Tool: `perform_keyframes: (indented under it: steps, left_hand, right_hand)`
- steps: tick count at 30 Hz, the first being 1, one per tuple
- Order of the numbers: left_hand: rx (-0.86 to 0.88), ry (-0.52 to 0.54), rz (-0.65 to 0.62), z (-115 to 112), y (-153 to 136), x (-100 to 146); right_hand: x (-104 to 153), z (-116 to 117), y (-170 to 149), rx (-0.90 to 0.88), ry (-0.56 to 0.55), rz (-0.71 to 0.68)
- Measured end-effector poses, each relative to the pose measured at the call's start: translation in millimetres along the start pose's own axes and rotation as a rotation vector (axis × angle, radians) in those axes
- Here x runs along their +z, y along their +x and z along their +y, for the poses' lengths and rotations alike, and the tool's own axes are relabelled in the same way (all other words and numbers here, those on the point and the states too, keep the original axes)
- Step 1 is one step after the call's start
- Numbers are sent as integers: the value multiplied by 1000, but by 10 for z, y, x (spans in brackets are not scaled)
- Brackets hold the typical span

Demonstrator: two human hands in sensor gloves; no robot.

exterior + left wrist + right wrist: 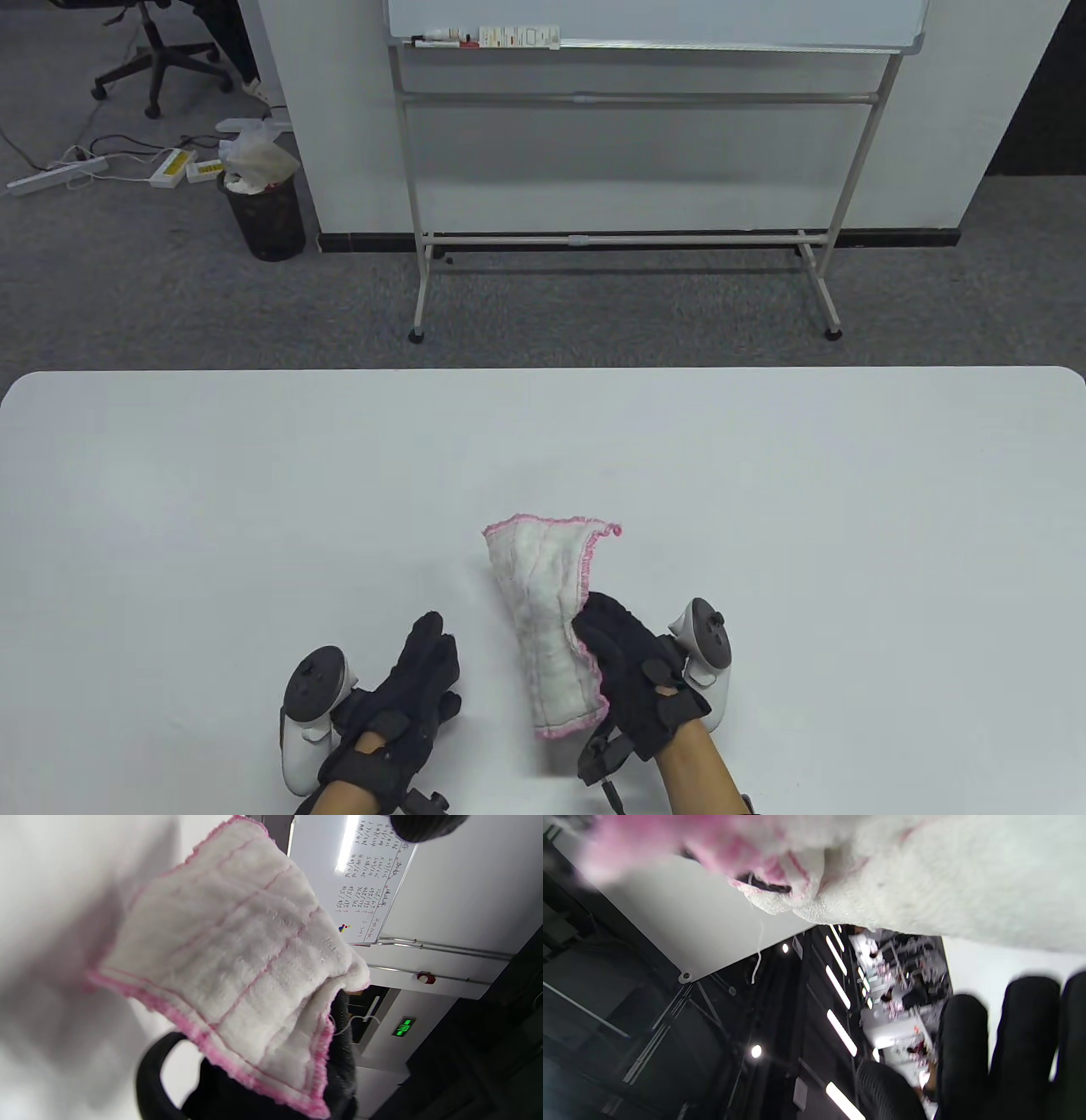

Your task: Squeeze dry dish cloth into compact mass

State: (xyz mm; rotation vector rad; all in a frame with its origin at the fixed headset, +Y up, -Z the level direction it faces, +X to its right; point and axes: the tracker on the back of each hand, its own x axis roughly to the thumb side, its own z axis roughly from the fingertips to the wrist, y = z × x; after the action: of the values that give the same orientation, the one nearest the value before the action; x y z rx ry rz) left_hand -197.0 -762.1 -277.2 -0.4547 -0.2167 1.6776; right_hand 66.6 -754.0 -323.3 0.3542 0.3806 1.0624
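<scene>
The dish cloth (547,620), white with pink edging, stands partly folded and lifted off the white table (212,509) near its front edge. My right hand (604,638) grips the cloth's right side at mid-height, fingers curled into the fabric. My left hand (434,647) lies flat and open on the table just left of the cloth, not touching it. In the left wrist view the cloth (237,959) fills the middle, with the right glove (339,1069) behind its lower edge. In the right wrist view the cloth (925,874) hangs close across the top.
The table's far edge (543,370) runs across the middle of the table view. Beyond it a whiteboard stand (628,238) and a black waste bin (267,212) stand on the grey carpet. Dark gloved fingers (1009,1043) show at the right wrist view's lower right.
</scene>
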Motion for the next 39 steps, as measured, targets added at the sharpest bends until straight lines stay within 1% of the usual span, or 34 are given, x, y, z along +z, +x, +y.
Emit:
perform_keyframes:
  steps: [2,5,8,10,13,15,17,20,22,24,29,31,32,33,34,36,37,39]
  left_hand:
    - [46,-37,7,-29,-36,-24]
    - [62,-71,30,-73,-89,-65]
    - [173,-190,30,-173,-133,-103]
    - [215,-219,-6,-218,-129,-121]
    - [167,-180,-62,-217,-67,-128]
    - [84,-132,-117,-164,-9,-127]
    - [63,-64,-142,-110,32,-102]
    - [41,45,-155,-34,54,-60]
    - [25,96,-170,15,80,-44]
    - [14,135,-197,64,120,-27]
    - [-30,220,-242,159,205,34]
    - [-38,269,-265,192,231,59]
    - [-42,282,-274,202,243,66]
    - [-54,295,-277,214,255,71]
    - [-63,297,-270,218,259,73]
    - [-72,287,-272,203,253,58]
    - [-70,281,-274,188,252,52]
    - [-73,226,-263,113,252,21]
  right_hand:
    - [-14,93,-25,-28,59,4]
    - [-33,226,-58,-50,143,9]
    - [-54,352,-124,-102,216,30]
    - [-58,406,-164,-112,261,49]
    - [-59,430,-178,-94,259,53]
    - [-59,406,-131,-71,198,23]
    - [-53,372,-100,38,146,16]
    - [-51,380,-83,100,173,14]
    - [-41,386,-51,123,167,11]
    - [-24,386,14,193,137,-7]
    - [35,388,194,449,77,-82]
    - [84,406,294,578,18,-145]
    - [112,415,336,639,-15,-169]
    - [143,434,395,739,-41,-230]
    - [162,455,431,797,-50,-266]
    - [202,549,496,997,-44,-331]
    - [206,589,504,1048,-26,-342]
    - [214,722,473,1207,33,-350]
